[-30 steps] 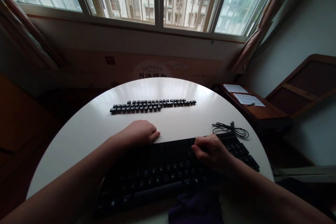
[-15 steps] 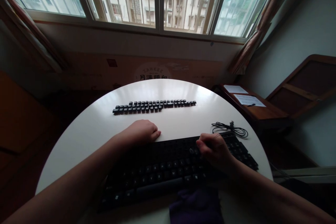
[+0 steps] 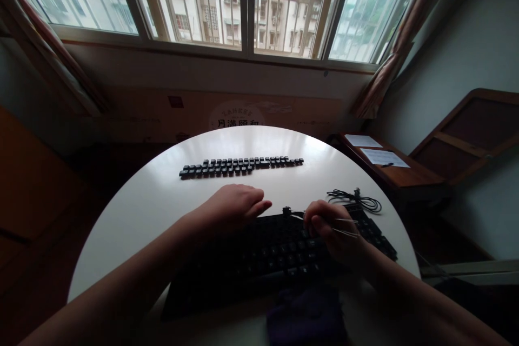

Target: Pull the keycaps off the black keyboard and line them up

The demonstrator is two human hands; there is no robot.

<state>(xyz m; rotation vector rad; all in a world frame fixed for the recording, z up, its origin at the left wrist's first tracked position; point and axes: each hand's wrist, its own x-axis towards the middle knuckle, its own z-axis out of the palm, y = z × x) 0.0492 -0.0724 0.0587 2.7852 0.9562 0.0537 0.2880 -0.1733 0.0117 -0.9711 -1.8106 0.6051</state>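
A black keyboard (image 3: 259, 273) lies on the white round table, with some keys off its upper rows. My right hand (image 3: 330, 224) is closed around a keycap puller (image 3: 344, 221) above the keyboard's right part. Its thin wires stick out on both sides of the fist. At the left end of the puller sits a black keycap (image 3: 286, 211). My left hand (image 3: 235, 203) hovers at the keyboard's upper edge, thumb and forefinger slightly apart, pointing toward that keycap. Nothing shows between them. Loose keycaps (image 3: 227, 166) stand in rows farther back.
A coiled black cable (image 3: 360, 201) lies on the round table (image 3: 162, 189) at the right. Dark purple cloth (image 3: 304, 316) sits at the near edge. Papers and a pen rest on a wooden chair (image 3: 413, 173) to the right. A barred window is ahead.
My right hand has turned and lifted, bringing the puller's wires and a keycap at its end into view. My left hand has moved right toward the keycap. The view has shifted slightly.
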